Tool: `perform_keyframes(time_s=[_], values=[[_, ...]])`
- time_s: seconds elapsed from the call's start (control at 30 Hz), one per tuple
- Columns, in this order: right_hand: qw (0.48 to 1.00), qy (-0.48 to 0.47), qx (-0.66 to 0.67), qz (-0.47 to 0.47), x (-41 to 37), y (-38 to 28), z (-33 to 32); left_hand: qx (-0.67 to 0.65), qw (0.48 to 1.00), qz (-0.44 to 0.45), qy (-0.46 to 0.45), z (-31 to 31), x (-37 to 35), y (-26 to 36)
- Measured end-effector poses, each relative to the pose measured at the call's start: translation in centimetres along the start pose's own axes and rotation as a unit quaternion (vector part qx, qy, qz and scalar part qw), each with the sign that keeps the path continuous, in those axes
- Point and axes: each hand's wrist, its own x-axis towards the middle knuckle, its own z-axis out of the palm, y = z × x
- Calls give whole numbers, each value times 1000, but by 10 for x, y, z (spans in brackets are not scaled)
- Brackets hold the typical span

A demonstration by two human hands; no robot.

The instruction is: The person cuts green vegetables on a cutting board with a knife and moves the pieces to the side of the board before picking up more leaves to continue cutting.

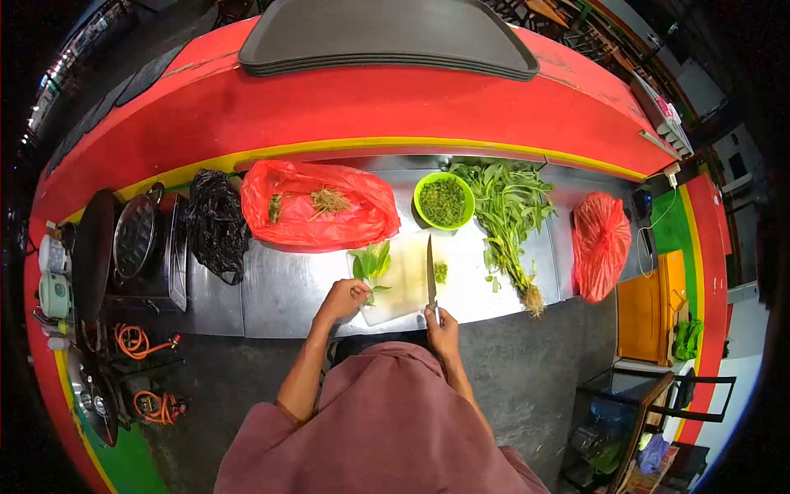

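Observation:
My right hand [443, 326] grips the handle of a kitchen knife [430, 273], its long blade pointing away from me over the right part of a white cutting board [398, 284]. My left hand [346, 298] is at the board's left edge, fingers curled and closed at the stems of some leafy greens [372, 262]; the exact grip is partly hidden. Just right of the blade lies a small heap of chopped greens [441, 272]. Behind the board stands a lime-green bowl [444, 201] holding finely cut greens.
A bunch of leafy greens with roots [504, 206] lies right of the board. An open red plastic bag [374, 226] with root trimmings, a black plastic bag [218, 226] and a tied red bag [601, 247] share the steel counter [280, 288]. Trays [387, 37] are stacked on the red ledge.

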Motion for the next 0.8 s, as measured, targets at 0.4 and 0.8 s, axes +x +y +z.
perform_keyframes(time_s=[0.4,0.8], values=[[998,-42,-40,10,38,-7,32,4,984,37,173,12,38,-8],[982,-38,-167,-84,76,-11,112,58,983,-18,171,21,36,-19]])
